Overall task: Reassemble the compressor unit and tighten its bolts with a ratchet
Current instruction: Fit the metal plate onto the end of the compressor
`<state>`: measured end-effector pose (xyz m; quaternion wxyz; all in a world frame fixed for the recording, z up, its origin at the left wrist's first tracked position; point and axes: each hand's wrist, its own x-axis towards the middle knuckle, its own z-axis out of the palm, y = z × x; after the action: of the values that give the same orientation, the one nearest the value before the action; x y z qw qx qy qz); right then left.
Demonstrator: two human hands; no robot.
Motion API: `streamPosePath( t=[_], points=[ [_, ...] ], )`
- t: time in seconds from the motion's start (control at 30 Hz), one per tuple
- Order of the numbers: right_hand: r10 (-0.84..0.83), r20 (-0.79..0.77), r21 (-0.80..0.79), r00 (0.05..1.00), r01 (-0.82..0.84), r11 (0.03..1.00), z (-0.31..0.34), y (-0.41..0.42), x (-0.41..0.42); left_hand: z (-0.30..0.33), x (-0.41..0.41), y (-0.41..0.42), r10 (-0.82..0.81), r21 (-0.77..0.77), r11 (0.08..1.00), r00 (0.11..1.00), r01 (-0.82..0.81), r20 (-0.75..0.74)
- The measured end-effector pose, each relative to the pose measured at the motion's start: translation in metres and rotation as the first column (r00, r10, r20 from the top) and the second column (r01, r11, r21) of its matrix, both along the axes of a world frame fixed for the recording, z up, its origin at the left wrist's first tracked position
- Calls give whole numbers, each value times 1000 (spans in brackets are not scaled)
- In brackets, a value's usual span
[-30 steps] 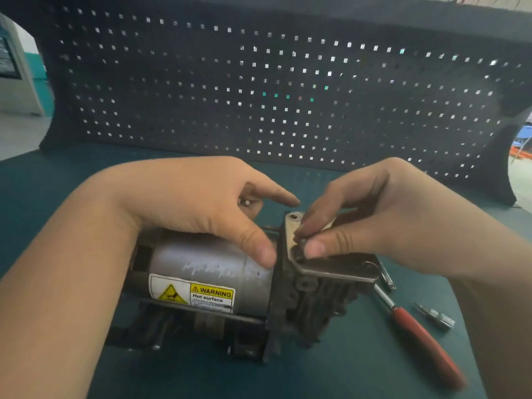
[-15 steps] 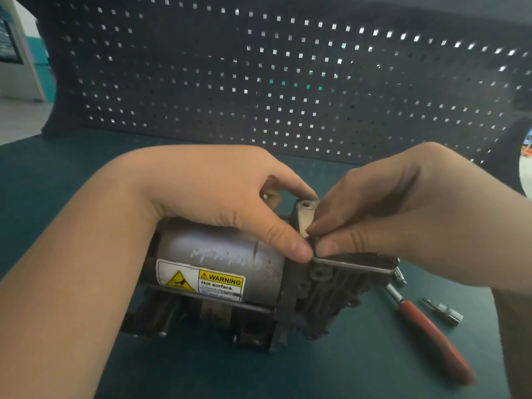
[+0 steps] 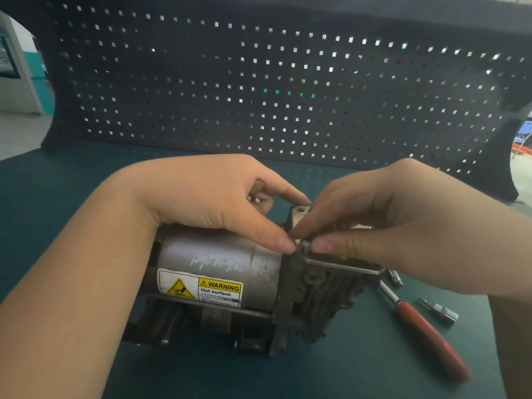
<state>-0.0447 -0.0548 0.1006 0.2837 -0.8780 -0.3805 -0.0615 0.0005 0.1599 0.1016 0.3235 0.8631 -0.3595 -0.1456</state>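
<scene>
The compressor unit (image 3: 230, 272) lies on its side at the centre of the green desk (image 3: 57, 197), its long axis running left to right across the frame, motor can to the left, finned head to the right; a flat metal cover plate (image 3: 342, 264) sits on top of that head, just right of centre. The left hand (image 3: 218, 197) drapes over the can, thumb tip touching the plate's near-left corner; the right hand (image 3: 388, 223) comes in from the right, thumb and forefinger closed to a narrow grip on what looks like a small bolt (image 3: 305, 245) standing at that same corner. The left hand's grip is not a clamp, fingers loosely curved and steadying; a small pale item shows under its fingers, too hidden to name. The ratchet (image 3: 426, 326), red-handled, lies on the desk in the lower right, beneath the right wrist and plainly nearer that hand, its handle slanting toward the lower right corner; a loose socket bit (image 3: 439, 309) lies just beside it. My judgement: the bolt is being started by hand, and the ratchet is the right hand's next reach, down and slightly right. A dark pegboard (image 3: 288, 82) fills the upper frame.
</scene>
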Motion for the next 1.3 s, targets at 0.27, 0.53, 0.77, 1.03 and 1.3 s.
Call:
streamPosePath(
  t=[0.27, 0.53, 0.77, 1.03, 1.3],
  points=[
    [-89, 97, -27, 991, 92, 995, -1, 5, -2, -3, -7, -14, -7, 91, 996, 986, -8, 166],
    [-55, -52, -3, 997, 55, 998, 1, 2, -4, -1, -12, -15, -45, 106, 994, 977, 23, 209],
    [11, -125, 61, 992, -3, 998, 3, 2, -2, -3, -12, -19, -47, 97, 995, 982, 30, 182],
    [12, -119, 40, 993, -8, 999, 5, 3, -3, -3, -11, -17, -8, 90, 996, 982, -8, 187],
    [33, -142, 48, 989, -27, 998, 6, 1, -1, -3, -10, -17, -18, 37, 999, 994, 14, 108]
  ],
)
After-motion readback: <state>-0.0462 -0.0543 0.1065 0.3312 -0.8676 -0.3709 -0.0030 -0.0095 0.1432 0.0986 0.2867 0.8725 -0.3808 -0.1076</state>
